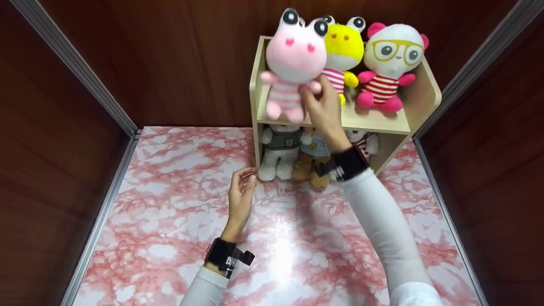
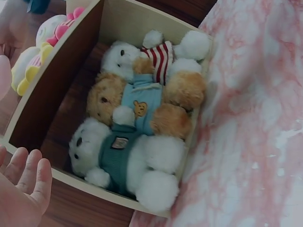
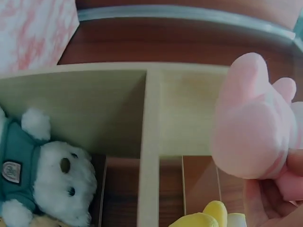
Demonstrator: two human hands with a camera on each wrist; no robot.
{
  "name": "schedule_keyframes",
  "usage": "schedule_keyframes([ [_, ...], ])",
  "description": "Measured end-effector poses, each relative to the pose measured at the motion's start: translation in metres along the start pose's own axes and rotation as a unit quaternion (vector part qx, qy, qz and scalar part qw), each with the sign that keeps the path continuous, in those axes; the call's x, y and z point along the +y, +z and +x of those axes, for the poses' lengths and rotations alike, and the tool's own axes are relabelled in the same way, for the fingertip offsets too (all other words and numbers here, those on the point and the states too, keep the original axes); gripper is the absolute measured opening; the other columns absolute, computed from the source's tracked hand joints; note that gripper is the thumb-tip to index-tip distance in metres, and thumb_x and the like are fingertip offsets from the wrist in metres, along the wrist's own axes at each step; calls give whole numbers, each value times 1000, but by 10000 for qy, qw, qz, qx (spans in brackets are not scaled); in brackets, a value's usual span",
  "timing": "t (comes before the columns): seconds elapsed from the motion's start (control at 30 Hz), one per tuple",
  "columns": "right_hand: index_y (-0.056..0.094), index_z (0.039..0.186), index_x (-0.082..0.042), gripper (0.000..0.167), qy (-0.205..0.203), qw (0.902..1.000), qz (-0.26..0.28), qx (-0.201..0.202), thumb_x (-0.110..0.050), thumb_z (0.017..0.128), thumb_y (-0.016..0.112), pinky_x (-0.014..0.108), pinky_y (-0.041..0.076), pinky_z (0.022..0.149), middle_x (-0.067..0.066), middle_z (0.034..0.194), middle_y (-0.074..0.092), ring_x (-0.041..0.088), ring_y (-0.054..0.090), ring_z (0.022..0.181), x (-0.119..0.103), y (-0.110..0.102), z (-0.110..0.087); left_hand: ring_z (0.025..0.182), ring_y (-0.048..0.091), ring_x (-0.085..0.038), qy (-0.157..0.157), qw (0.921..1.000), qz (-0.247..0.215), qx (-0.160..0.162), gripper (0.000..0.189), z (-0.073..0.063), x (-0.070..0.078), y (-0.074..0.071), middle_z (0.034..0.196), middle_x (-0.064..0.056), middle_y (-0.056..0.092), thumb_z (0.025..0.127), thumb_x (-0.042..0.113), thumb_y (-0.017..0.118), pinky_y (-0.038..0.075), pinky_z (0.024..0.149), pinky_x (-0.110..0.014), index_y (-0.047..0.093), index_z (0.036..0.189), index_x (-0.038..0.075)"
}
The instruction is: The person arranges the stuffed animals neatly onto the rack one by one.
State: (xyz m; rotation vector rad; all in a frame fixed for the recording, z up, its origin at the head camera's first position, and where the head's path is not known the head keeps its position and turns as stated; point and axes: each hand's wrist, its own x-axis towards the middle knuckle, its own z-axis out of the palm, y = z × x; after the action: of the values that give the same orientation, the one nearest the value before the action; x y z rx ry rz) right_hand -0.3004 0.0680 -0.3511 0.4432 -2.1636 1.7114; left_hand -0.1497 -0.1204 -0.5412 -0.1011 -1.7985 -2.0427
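My right hand [image 1: 325, 106] grips a pink plush frog [image 1: 295, 59] by its side, near its arm. The frog is upright, in front of the left end of the upper shelf, with big black-and-white eyes and a pale striped body. In the right wrist view, the fingers [image 3: 262, 201] wrap its lower body, and the frog [image 3: 255, 127] is seen from behind. My left hand [image 1: 241, 197] is beside the lower left edge of the small wooden shelf [image 1: 374, 122], fingers loosely bent and holding nothing. In the left wrist view, its palm [image 2: 19, 198] faces up.
A yellow plush frog [image 1: 344, 46] and a white-and-pink plush panda [image 1: 389, 63] with glasses sit on the upper shelf. Below are a white bear [image 1: 278, 148] in green, a brown bear [image 2: 106, 97] in blue and a white bear [image 2: 120, 59] in red stripes. Dark wood panels surround the marbled floor.
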Motion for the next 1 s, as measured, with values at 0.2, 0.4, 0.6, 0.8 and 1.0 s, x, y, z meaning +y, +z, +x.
schedule_keyframes([
  [0.2,66,118,-3,22,443,9966,-675,156,-14,100,65,25,46,88,10,110,67,16,59,97,6,6,30,122,56,-49,2,10000,13,-8,29,-4,-7,-1,130,-26,61,106,7,55,49,98,-32,54,131,-7],
  [0.4,65,128,-8,29,1021,9849,-1394,120,-17,101,63,27,44,98,9,121,68,17,59,109,16,12,46,122,55,-52,-54,9999,-82,-57,29,-6,-11,-1,131,-31,58,106,7,55,49,99,-32,53,130,-8],
  [0.6,59,136,-11,35,1135,9736,-1978,131,-25,104,61,33,45,100,6,126,69,21,63,114,21,19,49,120,60,-41,-228,9997,28,7,29,-8,-10,0,130,-24,62,105,8,57,49,97,-31,55,130,-7],
  [0.8,38,152,-6,59,874,9772,-1934,67,-29,103,62,35,48,103,18,136,65,29,64,120,21,22,37,121,59,-38,-311,9995,79,24,30,-11,-11,-5,132,-27,60,105,7,57,49,98,-32,54,132,-8],
  [1.0,49,142,7,48,-894,9909,-994,142,-12,101,65,39,54,99,24,127,66,33,67,113,25,5,-15,120,60,-36,-370,9985,336,232,31,-15,-15,-23,130,-21,62,104,6,58,49,97,-32,54,132,-7],
])
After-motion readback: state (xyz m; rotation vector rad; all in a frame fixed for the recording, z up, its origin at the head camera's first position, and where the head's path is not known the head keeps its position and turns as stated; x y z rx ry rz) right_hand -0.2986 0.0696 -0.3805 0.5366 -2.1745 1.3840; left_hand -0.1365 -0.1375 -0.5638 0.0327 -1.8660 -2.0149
